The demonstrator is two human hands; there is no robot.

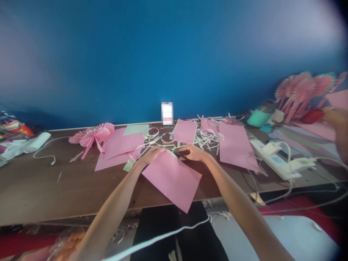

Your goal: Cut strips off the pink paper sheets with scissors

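A pink paper sheet (174, 179) lies tilted on the brown table (54, 188), its near corner hanging over the front edge. My left hand (150, 154) rests on the sheet's far left corner, fingers stretched flat. My right hand (194, 153) is closed on a dark tool (178, 154), likely scissors, at the sheet's far edge. The tool's blades are hard to make out.
More pink sheets (236, 146) and white paper strips (209, 136) lie behind. Folded pink fans (94, 137) sit at the left and stand at the far right (301, 88). A white power strip (274, 159) with cables lies right. Another person's arm (338, 127) shows at the right edge.
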